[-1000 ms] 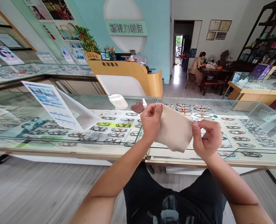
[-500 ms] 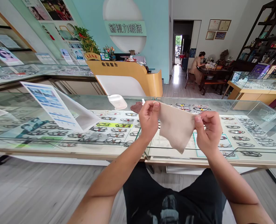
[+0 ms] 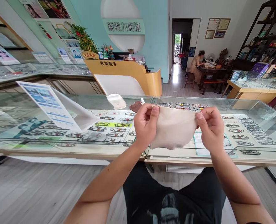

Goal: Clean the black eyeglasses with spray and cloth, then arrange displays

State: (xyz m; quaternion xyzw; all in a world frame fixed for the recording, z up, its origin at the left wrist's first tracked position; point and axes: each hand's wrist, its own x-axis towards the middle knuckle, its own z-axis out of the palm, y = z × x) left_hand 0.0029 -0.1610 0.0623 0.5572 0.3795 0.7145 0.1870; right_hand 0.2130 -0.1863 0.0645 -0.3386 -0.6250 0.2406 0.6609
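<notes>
A beige cloth (image 3: 175,127) with a zigzag-cut top edge hangs between my two hands, above the glass display counter (image 3: 119,146). My left hand (image 3: 146,123) pinches its upper left corner between thumb and fingers. At the upper right corner, my right hand (image 3: 210,127) grips it the same way. The top edge is stretched nearly level, and the lower part droops loosely. Just beyond my left hand, a brown crumpled cloth (image 3: 135,106) and a small white-tipped item (image 3: 142,101), partly hidden, lie on the glass. A white plastic tray (image 3: 116,101) rests to their left.
A folded white display card (image 3: 50,104) stands on the counter's left side. Rows of eyeglasses (image 3: 241,137) lie under the glass. Behind are a wooden reception desk (image 3: 152,81) and, at the back right, a person (image 3: 196,68) seated at a dark table.
My hands have moved slightly apart, pulling the cloth wider. Its top edge is more level, and its pointed lower corner has lifted into a rounder sag.
</notes>
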